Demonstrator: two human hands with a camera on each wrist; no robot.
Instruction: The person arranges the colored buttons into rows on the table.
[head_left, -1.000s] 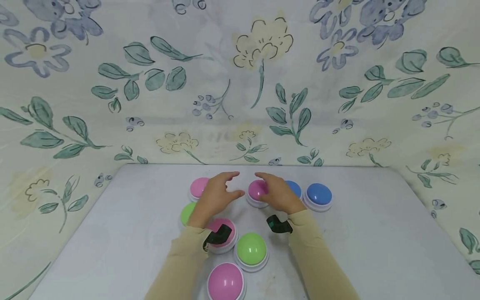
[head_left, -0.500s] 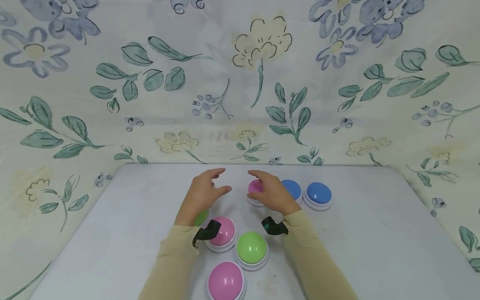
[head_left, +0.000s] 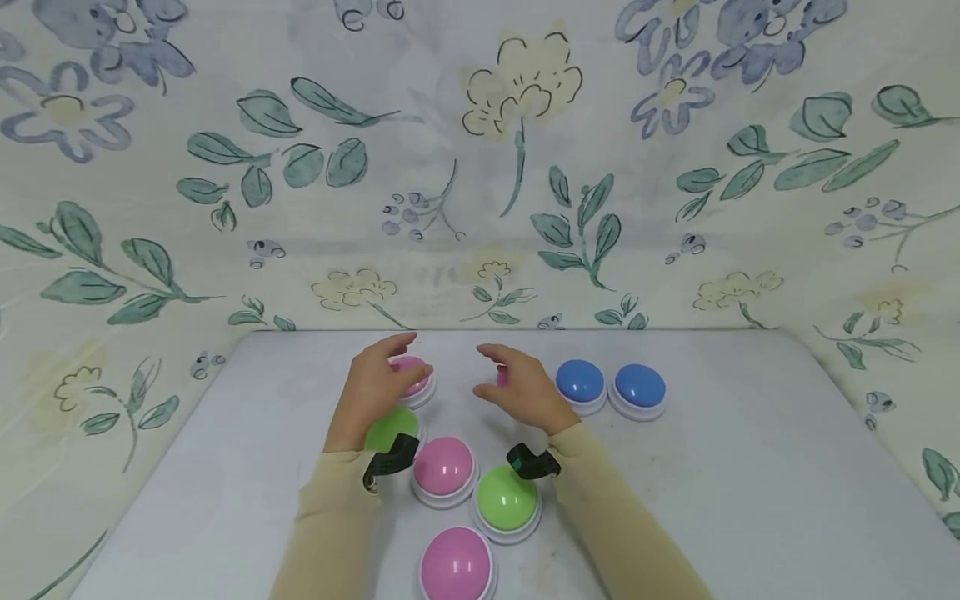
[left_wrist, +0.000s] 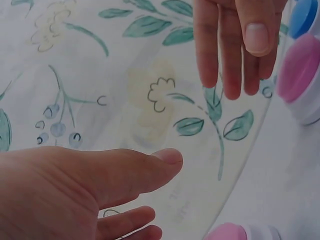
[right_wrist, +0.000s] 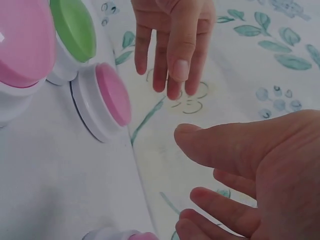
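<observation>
Both hands hover over the table with nothing in them, palms facing each other and fingers loosely bent. My left hand (head_left: 371,387) is over the left group, overlapping a pink dome button (head_left: 418,389) at the back and a green button (head_left: 392,429). Across the gap, my right hand (head_left: 525,392) hides most of another pink button (head_left: 502,377). In the left wrist view, the left thumb and fingers stand apart, the right hand (left_wrist: 240,40) hanging opposite. The right wrist view shows the right hand (right_wrist: 230,165) likewise spread, facing the left hand (right_wrist: 175,45).
Two blue buttons (head_left: 580,381) stand right of the right hand. Nearer the front are a pink button (head_left: 444,466), a green one (head_left: 507,497) and another pink one (head_left: 455,564). Flowered cloth (head_left: 480,192) rises behind the white table (head_left: 750,467).
Both hands have moved left, the left one farther. The back-left pink button and the nearer blue button show more now; the right hand covers more of the middle pink one. The buttons stay put.
</observation>
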